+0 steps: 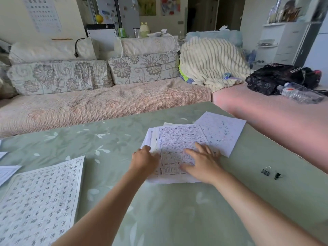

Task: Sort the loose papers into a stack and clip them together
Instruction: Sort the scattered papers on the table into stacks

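Right hand [202, 164] lies spread flat on the stack [177, 139] near the table's [124, 130] right edge. Left hand [144, 159] grips the stack's left edge with curled fingers. Clips [270, 173] lie nearby.

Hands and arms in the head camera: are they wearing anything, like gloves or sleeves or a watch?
No gloves. The left hand and right hand are bare. The left forearm and right forearm are bare too, with no sleeve in view. No watch, bracelet or ring shows on either one.
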{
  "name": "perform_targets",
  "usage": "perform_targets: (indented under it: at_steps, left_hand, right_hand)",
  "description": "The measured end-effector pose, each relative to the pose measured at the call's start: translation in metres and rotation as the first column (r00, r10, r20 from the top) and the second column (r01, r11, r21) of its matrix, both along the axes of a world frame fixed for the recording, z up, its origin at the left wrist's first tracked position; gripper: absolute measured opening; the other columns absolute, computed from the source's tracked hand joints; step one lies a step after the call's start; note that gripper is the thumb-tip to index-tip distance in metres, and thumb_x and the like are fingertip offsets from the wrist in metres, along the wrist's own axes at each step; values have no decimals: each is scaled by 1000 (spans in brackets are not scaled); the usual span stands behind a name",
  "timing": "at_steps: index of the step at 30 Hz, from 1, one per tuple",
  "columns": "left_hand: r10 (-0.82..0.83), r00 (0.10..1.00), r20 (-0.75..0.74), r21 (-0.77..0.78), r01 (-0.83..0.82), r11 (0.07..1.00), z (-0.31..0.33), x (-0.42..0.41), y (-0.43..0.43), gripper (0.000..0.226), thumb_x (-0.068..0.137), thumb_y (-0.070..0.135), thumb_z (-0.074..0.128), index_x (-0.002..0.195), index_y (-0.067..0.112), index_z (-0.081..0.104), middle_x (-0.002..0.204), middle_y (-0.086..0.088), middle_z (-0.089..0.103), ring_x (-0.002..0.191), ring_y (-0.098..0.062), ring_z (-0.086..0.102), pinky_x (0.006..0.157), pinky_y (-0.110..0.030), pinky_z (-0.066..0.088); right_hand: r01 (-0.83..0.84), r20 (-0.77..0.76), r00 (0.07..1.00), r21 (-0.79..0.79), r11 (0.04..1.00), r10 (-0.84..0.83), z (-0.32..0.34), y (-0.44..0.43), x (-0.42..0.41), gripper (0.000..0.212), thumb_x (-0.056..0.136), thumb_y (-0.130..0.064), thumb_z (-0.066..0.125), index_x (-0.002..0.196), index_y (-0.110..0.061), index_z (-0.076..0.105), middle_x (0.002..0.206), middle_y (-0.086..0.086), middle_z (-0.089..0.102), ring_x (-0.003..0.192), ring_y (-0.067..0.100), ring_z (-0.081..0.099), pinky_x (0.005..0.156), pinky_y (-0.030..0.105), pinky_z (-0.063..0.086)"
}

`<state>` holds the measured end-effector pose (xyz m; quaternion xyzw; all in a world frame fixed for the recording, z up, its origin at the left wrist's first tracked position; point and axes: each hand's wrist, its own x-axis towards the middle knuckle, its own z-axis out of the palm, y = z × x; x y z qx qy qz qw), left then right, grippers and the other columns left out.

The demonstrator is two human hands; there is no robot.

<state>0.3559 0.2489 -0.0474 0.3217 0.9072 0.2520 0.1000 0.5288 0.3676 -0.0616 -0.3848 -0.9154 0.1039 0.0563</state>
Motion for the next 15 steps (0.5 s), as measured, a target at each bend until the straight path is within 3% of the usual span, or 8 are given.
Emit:
perform_targets:
  at_steps: [3,7,10,13,15]
  left_hand:
    - [112,973,200,26,-119,993,14,0,3,58,85,35,64,136,13,48,132,-13,47,111,-31,55,94,-38,49]
    - [218,845,488,128,-316,940,21,-8,1,55,73,24,81,117,5,56,120,-14,56,88,-29,62,72,-34,53]
    - [149,750,644,149,-315,937,22,-11,-4,44,70,12,82,106,-2,62,100,-17,70,84,-32,70,62,-33,53]
    - [76,665,743,122,-247,961,22,-10,-10,38,70,3,79,105,-5,65,97,-20,72,84,-34,72,73,-45,60]
    - [36,635,771,147,-233,961,24,-5,-16,23,81,1,72,102,-3,64,93,-17,72,75,-29,71,61,-38,61]
  right_hand:
    - [20,114,993,-59,998,-13,-2,1,-1,91,71,-88,35,151,-49,15,166,0,1,152,26,-3,114,65,3]
    - [-40,107,993,-57,998,46,-1,1,2,92,69,-91,36,150,-53,16,166,-4,3,152,22,0,114,66,4]
    - [-81,56,995,-70,994,85,0,0,7,82,74,-85,43,147,-55,23,165,-7,8,151,17,2,115,63,3]
    - [-126,-7,992,-94,988,126,2,0,10,73,76,-79,49,144,-56,33,163,-10,17,150,13,8,118,56,5]
    - [-156,-60,987,-128,979,149,4,-2,10,64,77,-74,55,138,-56,43,160,-14,25,148,10,14,118,52,7]
